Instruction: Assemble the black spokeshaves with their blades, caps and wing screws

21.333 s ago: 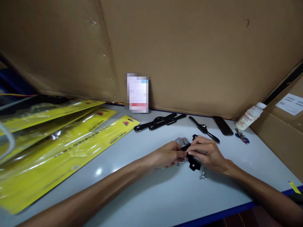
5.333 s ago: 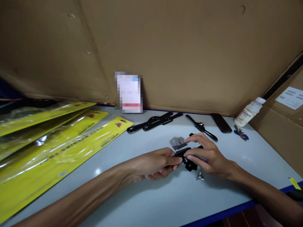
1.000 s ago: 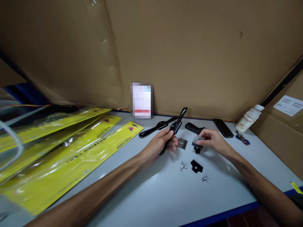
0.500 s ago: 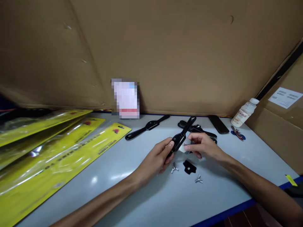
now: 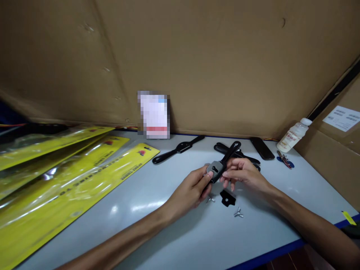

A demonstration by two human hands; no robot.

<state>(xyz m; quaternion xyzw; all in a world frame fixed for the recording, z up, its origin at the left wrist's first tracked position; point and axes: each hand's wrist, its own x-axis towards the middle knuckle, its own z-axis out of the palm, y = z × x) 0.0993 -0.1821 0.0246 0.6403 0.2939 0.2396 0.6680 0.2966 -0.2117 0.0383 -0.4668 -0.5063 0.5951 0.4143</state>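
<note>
At frame centre, the left hand [image 5: 189, 191] is gripping a black spokeshave [image 5: 225, 159]; the right hand [image 5: 244, 173] is seemingly pinching a grey blade [image 5: 213, 167] onto it.

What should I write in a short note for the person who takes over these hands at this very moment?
Left hand: grips the black two-handled tool, raised off the table.
Right hand: holds the grey metal blade against the tool's middle.
Done: blade laid on the tool.
Left: the black clamp plate and two wing nuts lie loose on the table, not fitted.
</note>
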